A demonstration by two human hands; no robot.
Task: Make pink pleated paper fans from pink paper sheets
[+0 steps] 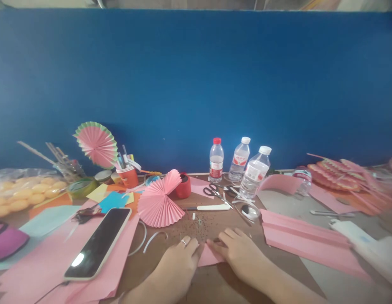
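Observation:
A small piece of pink paper (210,256) lies on the brown board in front of me, partly covered by my hands. My left hand (181,264), with a ring on one finger, is closed at the paper's left side, its thumb and forefinger on the edge. On the other side, my right hand (238,251) has its thumb and forefinger closed on the paper's upper right edge. The undersides of both hands are hidden. Just beyond them are dark crumbs (200,228), a white-handled craft knife (213,207) and scissors (216,192). A pleated pink paper fan (161,202) stands left of these.
A phone (99,245) rests on pink sheets (40,266) at left. Bottles (216,162) stand by the blue partition (196,84). A red tape roll (183,185) and an orange cup of pens (129,177) are farther back. Folded pink paper (306,234) lies at right.

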